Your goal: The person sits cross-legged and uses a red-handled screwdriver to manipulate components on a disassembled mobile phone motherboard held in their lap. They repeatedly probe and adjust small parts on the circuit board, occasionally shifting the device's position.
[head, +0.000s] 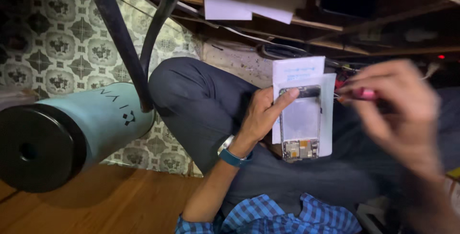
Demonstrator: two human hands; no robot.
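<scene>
Right hand (402, 114): nearest the lens, blurred; fingers pinched on a small pink-handled tool (365, 94) whose tip points at the phone's top edge.
Left hand (262, 114): fingers (287, 97) wrapped around the opened phone's left side, thumb across its top corner.
Opened phone (300, 122): back removed, circuit boards exposed at both ends; lies on white paper (298, 73) over the lap.
Wrist: teal band (233, 157), blue checked sleeve (268, 217).
Surroundings: pale blue cylinder (76, 128) at left, patterned floor (57, 47), wooden board (105, 200).
</scene>
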